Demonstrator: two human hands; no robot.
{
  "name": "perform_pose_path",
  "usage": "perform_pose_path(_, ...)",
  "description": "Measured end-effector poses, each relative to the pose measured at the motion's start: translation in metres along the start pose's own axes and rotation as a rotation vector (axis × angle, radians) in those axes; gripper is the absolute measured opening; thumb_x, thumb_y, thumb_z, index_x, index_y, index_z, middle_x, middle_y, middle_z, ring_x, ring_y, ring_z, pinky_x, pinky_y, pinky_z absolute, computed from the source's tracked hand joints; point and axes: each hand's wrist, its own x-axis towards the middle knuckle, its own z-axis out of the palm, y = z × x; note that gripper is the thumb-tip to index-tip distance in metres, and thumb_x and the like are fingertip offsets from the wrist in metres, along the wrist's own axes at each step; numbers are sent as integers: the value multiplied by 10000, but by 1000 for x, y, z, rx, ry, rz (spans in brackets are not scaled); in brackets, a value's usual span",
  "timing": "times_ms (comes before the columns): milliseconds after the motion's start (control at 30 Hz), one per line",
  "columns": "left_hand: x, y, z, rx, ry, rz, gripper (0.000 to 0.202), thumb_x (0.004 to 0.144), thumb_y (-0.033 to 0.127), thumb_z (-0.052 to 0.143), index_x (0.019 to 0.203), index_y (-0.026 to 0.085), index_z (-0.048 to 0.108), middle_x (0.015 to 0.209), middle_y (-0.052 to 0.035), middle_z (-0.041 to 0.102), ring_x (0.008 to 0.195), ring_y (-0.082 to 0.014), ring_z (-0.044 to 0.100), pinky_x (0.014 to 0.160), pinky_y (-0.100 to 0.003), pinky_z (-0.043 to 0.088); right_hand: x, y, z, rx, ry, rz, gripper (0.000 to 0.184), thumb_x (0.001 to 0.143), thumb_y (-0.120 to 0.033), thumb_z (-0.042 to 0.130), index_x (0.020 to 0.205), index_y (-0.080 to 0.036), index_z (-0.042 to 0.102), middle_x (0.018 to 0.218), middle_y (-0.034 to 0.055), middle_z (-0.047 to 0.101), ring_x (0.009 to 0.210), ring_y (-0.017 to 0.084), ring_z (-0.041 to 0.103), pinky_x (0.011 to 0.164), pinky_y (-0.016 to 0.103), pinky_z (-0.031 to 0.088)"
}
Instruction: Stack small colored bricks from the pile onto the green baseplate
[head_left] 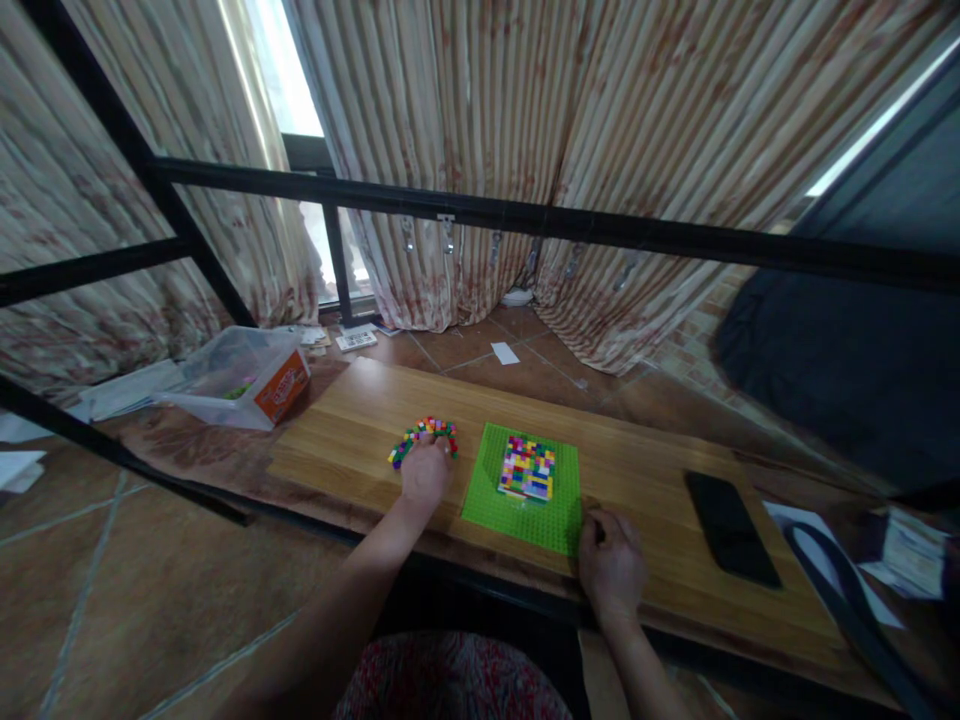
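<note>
My left hand reaches over a loose pile of small multicoloured toy bricks on the wooden table. Its fingers look slightly apart among the bricks; the tips are blurred, and no brick is clearly held. A green baseplate lies just to the right of the pile. On it stands a roughly square block of many-coloured bricks, built up in layers. Beside the baseplate's lower right edge, my right hand rests with curled fingers. What those fingers hold, if anything, is hidden.
A black phone lies at the right of the wooden table. Beyond the left end stands a clear plastic box with an orange label. A black metal bar crosses above the far side. A dark strap hangs near the right end.
</note>
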Motion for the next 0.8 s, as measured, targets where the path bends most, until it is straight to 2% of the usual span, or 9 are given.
perform_pose_path(200, 1, -1, -1, -29, 3, 46, 336, 947, 159, 353, 1044, 132, 673, 1067, -148, 685, 1070, -268, 631, 933, -363, 476, 0, 1, 0, -3, 7, -12, 356, 933, -356, 398, 883, -170, 697, 943, 123, 699, 885, 243, 606, 802, 336, 446)
perform_pose_path(400, 5, -8, 1, -293, 87, -21, 264, 943, 191, 402, 969, 172, 664, 1012, -105, 690, 1003, -226, 634, 908, -341, 485, 0, -1, -2, -1, -15, -16, 364, 938, -368, 392, 891, -169, 693, 942, 124, 697, 891, 244, 604, 808, 339, 444)
perform_pose_path(567, 14, -15, 7, -435, 118, -39, 202, 906, 139, 425, 906, 191, 619, 967, -82, 689, 939, -200, 640, 863, -321, 492, 0, -2, -2, 8, -13, -5, 356, 934, -362, 392, 884, -176, 691, 941, 122, 694, 904, 246, 599, 812, 341, 439)
perform_pose_path(800, 11, -10, 12, -378, 17, -75, 226, 963, 192, 369, 956, 191, 595, 890, -84, 682, 847, -201, 655, 772, -304, 457, 0, -2, -2, 9, -16, -12, 352, 930, -354, 397, 890, -172, 695, 946, 129, 691, 905, 249, 594, 832, 349, 440)
